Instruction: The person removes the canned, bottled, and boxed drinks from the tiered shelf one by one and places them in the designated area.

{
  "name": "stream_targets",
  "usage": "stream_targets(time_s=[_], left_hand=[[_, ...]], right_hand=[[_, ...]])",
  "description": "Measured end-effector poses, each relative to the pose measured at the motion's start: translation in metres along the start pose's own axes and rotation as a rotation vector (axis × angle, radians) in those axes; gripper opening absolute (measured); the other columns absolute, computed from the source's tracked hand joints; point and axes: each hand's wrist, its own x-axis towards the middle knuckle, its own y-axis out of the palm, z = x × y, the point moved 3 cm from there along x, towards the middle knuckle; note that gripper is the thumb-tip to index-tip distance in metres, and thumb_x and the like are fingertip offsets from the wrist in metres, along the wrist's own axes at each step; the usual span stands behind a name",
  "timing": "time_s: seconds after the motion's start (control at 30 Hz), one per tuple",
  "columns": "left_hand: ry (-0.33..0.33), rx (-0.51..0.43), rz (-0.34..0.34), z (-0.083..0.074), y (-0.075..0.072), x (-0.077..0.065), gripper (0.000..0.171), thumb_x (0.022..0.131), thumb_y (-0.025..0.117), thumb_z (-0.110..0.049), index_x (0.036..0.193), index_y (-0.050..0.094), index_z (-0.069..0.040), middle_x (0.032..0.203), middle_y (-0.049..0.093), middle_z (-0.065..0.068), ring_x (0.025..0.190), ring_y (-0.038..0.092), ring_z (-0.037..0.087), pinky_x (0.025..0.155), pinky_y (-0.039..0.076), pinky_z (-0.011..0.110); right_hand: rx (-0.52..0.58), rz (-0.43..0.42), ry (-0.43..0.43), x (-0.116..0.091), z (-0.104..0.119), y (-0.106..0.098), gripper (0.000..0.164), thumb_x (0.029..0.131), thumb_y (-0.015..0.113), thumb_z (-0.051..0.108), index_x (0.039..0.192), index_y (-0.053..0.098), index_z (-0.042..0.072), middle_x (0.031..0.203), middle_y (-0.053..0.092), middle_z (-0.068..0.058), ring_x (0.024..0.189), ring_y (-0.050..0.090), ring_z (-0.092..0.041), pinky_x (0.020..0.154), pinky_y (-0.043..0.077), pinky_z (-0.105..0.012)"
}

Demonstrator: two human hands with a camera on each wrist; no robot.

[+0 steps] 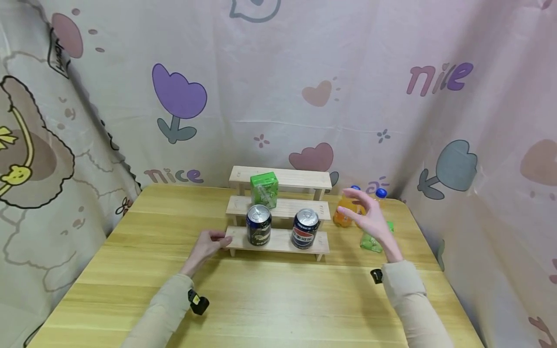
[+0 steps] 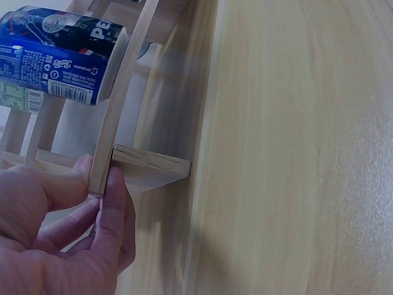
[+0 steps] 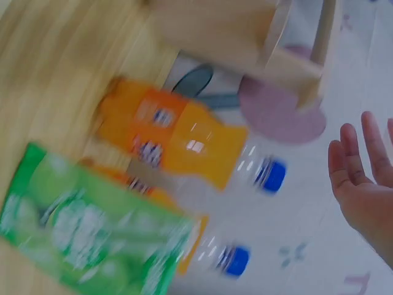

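My left hand [image 1: 210, 244] pinches the left end of the lowest tier of a wooden three-step rack [image 1: 278, 245], thumb on top and fingers beneath in the left wrist view. On that tier stand a dark can [image 1: 258, 225] at left and a Pepsi can [image 1: 304, 228] at right. A green drink carton [image 1: 264, 189] stands on the middle tier. Above the table at right, my right hand [image 1: 370, 217] is raised with fingers apart and nothing between them. It is near two orange soda bottles [image 3: 178, 132] with blue caps and a green pouch [image 3: 92, 227].
The light wooden table [image 1: 261, 299] meets a patterned curtain [image 1: 261, 96] at the back, with more curtain along both sides. The bottles and pouch stand to the right of the rack, partly behind my right hand in the head view.
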Motion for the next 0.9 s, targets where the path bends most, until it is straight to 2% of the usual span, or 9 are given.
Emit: stream_targets(time_s=[0.1,0.2,0.33,0.47,0.73,0.9], left_hand=[[0.004,0.005,-0.002,0.0,0.0,0.0,0.041,0.096,0.068,-0.017,0.12,0.062,0.016,0.116,0.067,0.033,0.102,0.066,0.034,0.089,0.057,0.042],[0.018,0.011,-0.003,0.001,0.0,0.001,0.04,0.096,0.068,-0.016,0.118,0.062,0.016,0.114,0.068,0.032,0.099,0.067,0.032,0.086,0.057,0.04],[0.026,-0.001,-0.001,0.0,0.0,0.001,0.038,0.096,0.068,-0.014,0.117,0.063,0.017,0.11,0.07,0.032,0.092,0.068,0.025,0.084,0.058,0.039],[0.013,-0.009,0.005,0.0,-0.001,0.001,0.038,0.096,0.068,-0.013,0.118,0.062,0.017,0.109,0.07,0.031,0.088,0.068,0.02,0.085,0.058,0.04],[-0.004,-0.014,0.005,0.0,-0.001,0.001,0.041,0.096,0.067,-0.014,0.121,0.06,0.018,0.113,0.069,0.032,0.091,0.069,0.022,0.087,0.058,0.04],[-0.018,-0.035,0.007,-0.001,-0.001,0.0,0.042,0.096,0.067,-0.014,0.123,0.059,0.018,0.113,0.069,0.032,0.089,0.069,0.02,0.088,0.058,0.042]], right_hand=[[0.015,0.024,0.01,0.009,0.009,0.011,0.053,0.091,0.074,0.014,0.139,0.055,0.004,0.138,0.061,-0.02,0.128,0.055,-0.03,0.113,0.039,-0.054],[0.029,0.035,0.034,0.017,0.016,0.019,0.055,0.091,0.074,0.016,0.141,0.053,0.003,0.138,0.061,-0.021,0.13,0.053,-0.038,0.114,0.038,-0.055],[0.065,0.046,0.057,0.029,0.025,0.03,0.056,0.092,0.074,0.018,0.141,0.052,0.002,0.136,0.062,-0.022,0.128,0.055,-0.039,0.115,0.04,-0.055],[0.08,0.072,0.042,0.041,0.035,0.041,0.055,0.091,0.075,0.017,0.14,0.054,0.003,0.134,0.063,-0.022,0.125,0.058,-0.04,0.113,0.042,-0.056],[0.105,0.151,0.007,0.066,0.061,0.064,0.053,0.091,0.074,0.014,0.139,0.054,0.001,0.133,0.063,-0.023,0.123,0.059,-0.039,0.109,0.047,-0.053],[0.132,0.207,0.008,0.079,0.073,0.079,0.056,0.091,0.075,0.015,0.139,0.053,-0.001,0.135,0.062,-0.022,0.126,0.058,-0.038,0.112,0.045,-0.05]])
